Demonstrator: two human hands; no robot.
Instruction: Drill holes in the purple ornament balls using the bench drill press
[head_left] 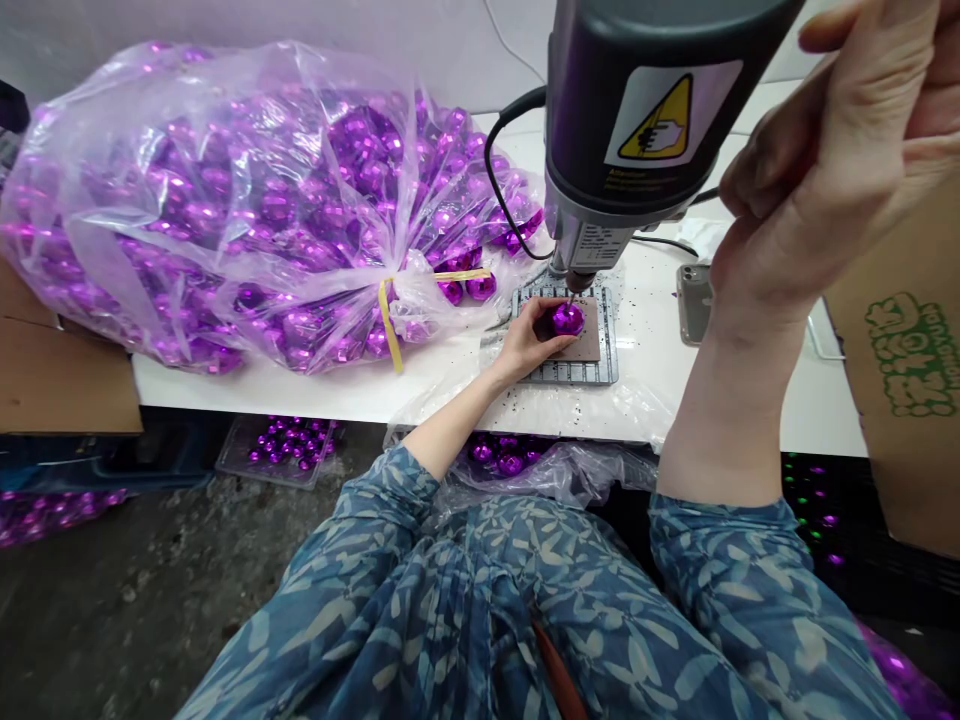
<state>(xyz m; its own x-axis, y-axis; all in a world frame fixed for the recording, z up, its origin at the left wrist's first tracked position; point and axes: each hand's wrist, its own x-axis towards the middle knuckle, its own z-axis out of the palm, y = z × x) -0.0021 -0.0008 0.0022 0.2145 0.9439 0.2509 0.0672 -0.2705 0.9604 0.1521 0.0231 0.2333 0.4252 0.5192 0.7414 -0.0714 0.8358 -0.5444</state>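
Observation:
My left hand [529, 340] pinches a shiny purple faceted ball [568, 319] between thumb and fingers. The ball rests on a brown board [589, 345], which lies on the slotted metal base [606, 368] of a drill press [637, 120]. Directly above, the bit's tip meets or nearly meets the top of the ball; I cannot tell which. Raised at the upper right, my right hand [832, 150] is closed with curled fingers around a dark lever [705, 197] on the drill press's side. Most of that lever is hidden by the hand.
A large clear bag [225, 210] of purple balls, tied with yellow ribbon [390, 325], fills the table's left. A phone [694, 300] lies right of the base. Cardboard boxes [60, 360] flank the table. Below its edge are more balls [506, 455] and a plastic tray [281, 450].

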